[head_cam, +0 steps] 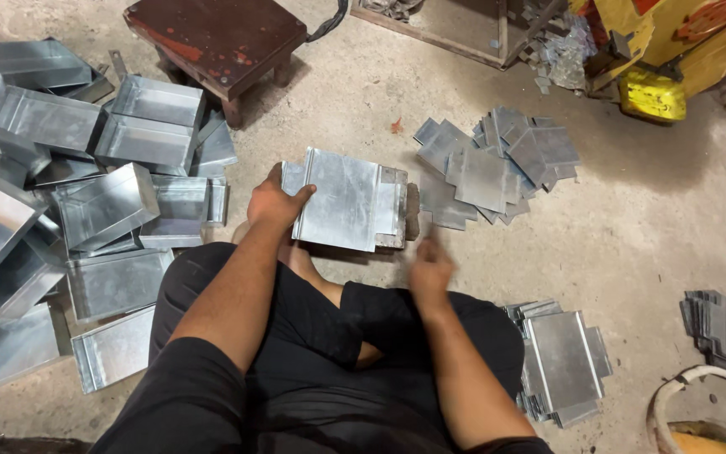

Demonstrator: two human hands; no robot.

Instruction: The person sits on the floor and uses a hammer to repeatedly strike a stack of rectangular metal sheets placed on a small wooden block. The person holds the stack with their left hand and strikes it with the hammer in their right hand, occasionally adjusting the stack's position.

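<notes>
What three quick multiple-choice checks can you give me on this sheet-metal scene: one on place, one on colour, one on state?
1. Where does the pile of folded metal trays lie?
A. To the person's left
B. On the stool
C. To the person's right

2. What colour is the low stool?
A. Dark reddish brown
B. Bright blue
C. White

3. What is the left hand doing?
A. Hanging free
B. Holding the edge of a flat metal sheet
C. Resting on the stool

Answers:
1. A, the trays crowd the floor on the left side.
2. A, its top is dark reddish brown.
3. B, thumb on top of the sheet's left edge, while the right hand is blurred and holds nothing.
</notes>
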